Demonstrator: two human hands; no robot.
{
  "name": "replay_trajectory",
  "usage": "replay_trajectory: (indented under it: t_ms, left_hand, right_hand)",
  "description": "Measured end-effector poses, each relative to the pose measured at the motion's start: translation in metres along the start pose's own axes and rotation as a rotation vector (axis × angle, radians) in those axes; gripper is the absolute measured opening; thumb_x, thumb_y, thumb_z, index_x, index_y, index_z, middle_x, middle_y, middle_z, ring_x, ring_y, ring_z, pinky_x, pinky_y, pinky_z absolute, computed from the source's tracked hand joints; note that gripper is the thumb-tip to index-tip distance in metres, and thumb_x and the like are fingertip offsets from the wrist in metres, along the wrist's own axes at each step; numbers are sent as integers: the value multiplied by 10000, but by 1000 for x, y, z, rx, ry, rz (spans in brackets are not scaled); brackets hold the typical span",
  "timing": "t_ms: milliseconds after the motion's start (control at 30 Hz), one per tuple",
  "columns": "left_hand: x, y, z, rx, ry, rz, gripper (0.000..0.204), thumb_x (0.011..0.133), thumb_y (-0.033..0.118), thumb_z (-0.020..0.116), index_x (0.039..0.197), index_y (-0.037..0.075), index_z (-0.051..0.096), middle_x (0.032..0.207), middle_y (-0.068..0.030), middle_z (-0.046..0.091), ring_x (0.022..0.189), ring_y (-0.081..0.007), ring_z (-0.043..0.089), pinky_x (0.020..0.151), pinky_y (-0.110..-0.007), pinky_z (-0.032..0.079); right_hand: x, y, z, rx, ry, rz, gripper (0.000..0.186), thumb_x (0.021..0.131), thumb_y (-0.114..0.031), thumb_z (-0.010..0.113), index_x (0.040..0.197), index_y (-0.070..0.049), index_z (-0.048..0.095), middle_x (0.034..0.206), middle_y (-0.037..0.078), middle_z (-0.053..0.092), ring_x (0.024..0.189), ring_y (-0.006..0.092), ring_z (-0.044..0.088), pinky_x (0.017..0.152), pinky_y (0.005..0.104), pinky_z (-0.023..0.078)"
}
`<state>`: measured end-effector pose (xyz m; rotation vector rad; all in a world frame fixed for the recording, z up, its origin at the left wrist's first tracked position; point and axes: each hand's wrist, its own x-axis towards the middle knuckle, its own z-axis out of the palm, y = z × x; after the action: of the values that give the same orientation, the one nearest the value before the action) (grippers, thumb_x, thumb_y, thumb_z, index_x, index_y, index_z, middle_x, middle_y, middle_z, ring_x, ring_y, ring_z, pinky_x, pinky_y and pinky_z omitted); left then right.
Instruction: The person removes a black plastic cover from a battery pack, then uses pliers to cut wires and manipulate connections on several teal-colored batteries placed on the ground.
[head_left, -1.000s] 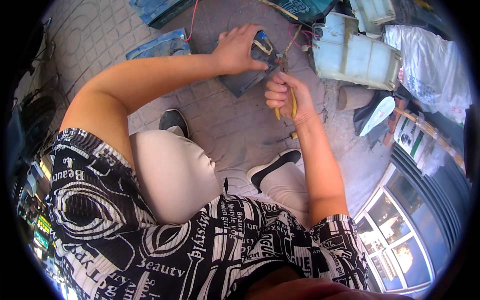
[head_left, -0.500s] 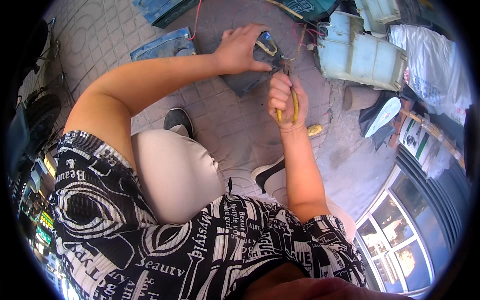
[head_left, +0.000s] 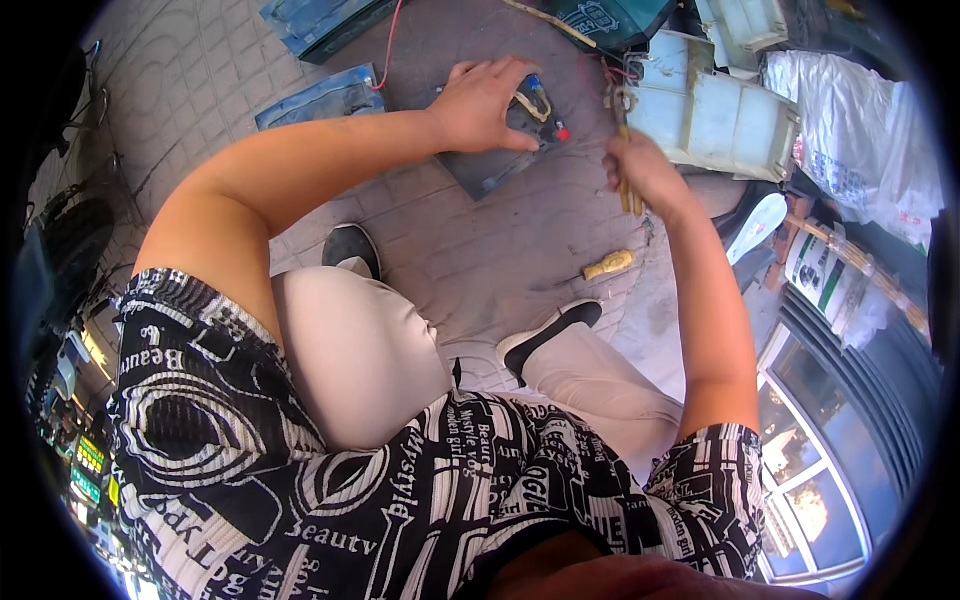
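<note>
My left hand lies over a dark grey box-shaped battery on the ground, thumb and fingers spread wide across its top. Beside the fingertips are a tan strap and a blue terminal. A red terminal cap shows at the battery's right corner. To the right, my right hand is closed round pliers with yellow handles, their jaws pointing away from me. Motion blurs this hand, and the jaws stand apart from the battery. Whether anything sits in the jaws, I cannot tell.
A yellow-handled screwdriver lies on the paving near my right shoe. Blue battery cases stand at the far left, one with a red wire. Pale plastic casings and a white plastic bag crowd the right.
My right hand has moved right with the pliers, away from the battery's corner. The red terminal cap and the whole screwdriver now show. My left hand stays nearly in place.
</note>
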<state>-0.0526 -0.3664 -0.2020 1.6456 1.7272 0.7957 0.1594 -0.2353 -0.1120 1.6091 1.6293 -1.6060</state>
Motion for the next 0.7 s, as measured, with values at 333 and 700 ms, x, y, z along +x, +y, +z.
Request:
replay_trajectory:
  t_ms: [333,700]
  left_hand:
    - [28,-14,-12,50,-267,382,754,675,363,837,1303,106,507,1310,-85,553,1236,-326,504,1081,-458,348]
    - [-17,21,6,189,166,349,260,853,271,686,1003,86,583,1168,-48,567,1052,-289,564,956,-440,429]
  right_hand:
    - [-57,106,8,-552,-336,165,336,872,-268,546,1036,17,613,975,222,678,927,384,641,862,473,470]
    - [-22,9,7,-1378,480,-542,150,811,-112,572,950,-56,556,976,129,634,915,325,595,783,388,492]
